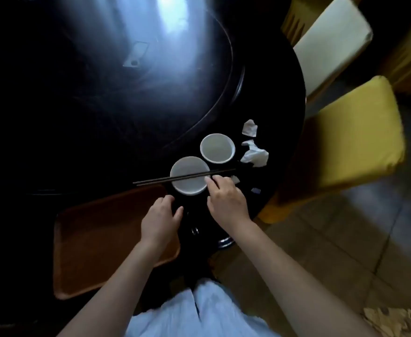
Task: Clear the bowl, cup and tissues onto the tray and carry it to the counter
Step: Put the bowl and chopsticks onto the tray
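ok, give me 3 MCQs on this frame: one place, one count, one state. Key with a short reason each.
1. Where do the chopsticks lie?
A. on the tray
B. across the rim of the nearer bowl
C. on the yellow chair

2. How many white round vessels stand on the table?
A. one
B. two
C. four

3. What is on the brown tray?
A. the tissues
B. a cup
C. nothing but the left hand over its edge

Key: B, they span the bowl by the right hand. B, that bowl and the cup behind it. C, the tissues are still on the table and the left hand is over the tray's edge.
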`<state>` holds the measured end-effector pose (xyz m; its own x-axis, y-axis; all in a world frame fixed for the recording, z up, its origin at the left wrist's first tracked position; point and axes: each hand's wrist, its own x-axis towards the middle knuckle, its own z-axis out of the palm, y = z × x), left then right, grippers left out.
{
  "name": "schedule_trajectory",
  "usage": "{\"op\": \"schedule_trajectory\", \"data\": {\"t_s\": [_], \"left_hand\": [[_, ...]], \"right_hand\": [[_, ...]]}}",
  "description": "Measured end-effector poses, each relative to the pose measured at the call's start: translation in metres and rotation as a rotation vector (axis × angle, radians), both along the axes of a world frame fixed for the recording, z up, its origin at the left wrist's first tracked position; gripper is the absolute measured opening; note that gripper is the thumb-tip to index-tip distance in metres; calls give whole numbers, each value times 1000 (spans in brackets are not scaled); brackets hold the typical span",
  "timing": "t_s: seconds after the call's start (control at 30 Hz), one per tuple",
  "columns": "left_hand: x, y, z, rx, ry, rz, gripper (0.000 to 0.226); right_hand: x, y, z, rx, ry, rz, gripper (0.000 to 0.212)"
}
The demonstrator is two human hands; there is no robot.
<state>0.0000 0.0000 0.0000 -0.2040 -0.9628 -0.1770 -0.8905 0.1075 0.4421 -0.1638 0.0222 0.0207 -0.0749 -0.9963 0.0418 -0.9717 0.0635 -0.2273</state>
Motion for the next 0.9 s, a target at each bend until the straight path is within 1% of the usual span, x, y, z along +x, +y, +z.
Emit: {"op": "schedule_trajectory", "data": {"t_s": [0.07, 0.13, 0.2, 0.3, 0.33, 0.37, 0.43, 0.5, 0.57, 0.6, 0.67, 0.8, 0.9], "left_hand": [[-13, -11, -2, -10, -4, 85, 39], [-25, -18, -4, 19, -23, 125, 40], [-33, -27, -8, 79, -24, 187, 40], [-39, -37, -17, 180, 49, 308, 36], [-40, -41, -21, 233, 121, 360, 32], [-41, -44, -25, 292, 239, 428, 27], [-43, -48, -29, 433, 533, 595, 17], [-45, -50, -31, 567, 776, 750, 20], [-44, -52, -32, 621, 893, 825, 32], [-43, -53, -33, 628, 915, 845, 38], [-41, -55, -33, 620, 911, 853, 43], [-31, -59, -26, 628, 913, 818, 41], [-16, -57, -15, 633, 925, 739, 36]], "right_hand": [[-4, -21, -5, 13, 54, 74, 51], [-2, -40, -12, 17, 118, 145, 54], [-3, -56, -19, 32, 151, 198, 55], [-3, -69, -27, 61, 203, 264, 52], [-2, -73, -28, 72, 212, 278, 49], [0, -76, -28, 72, 226, 291, 44], [1, -82, -28, 70, 252, 316, 30], [2, -86, -28, 64, 264, 340, 22], [3, -90, -28, 60, 264, 367, 22], [4, -92, -27, 66, 263, 373, 23], [6, -94, -26, 82, 251, 381, 25], [11, -93, -15, 63, 231, 359, 29], [15, -88, -7, 8, 207, 300, 30]]}}
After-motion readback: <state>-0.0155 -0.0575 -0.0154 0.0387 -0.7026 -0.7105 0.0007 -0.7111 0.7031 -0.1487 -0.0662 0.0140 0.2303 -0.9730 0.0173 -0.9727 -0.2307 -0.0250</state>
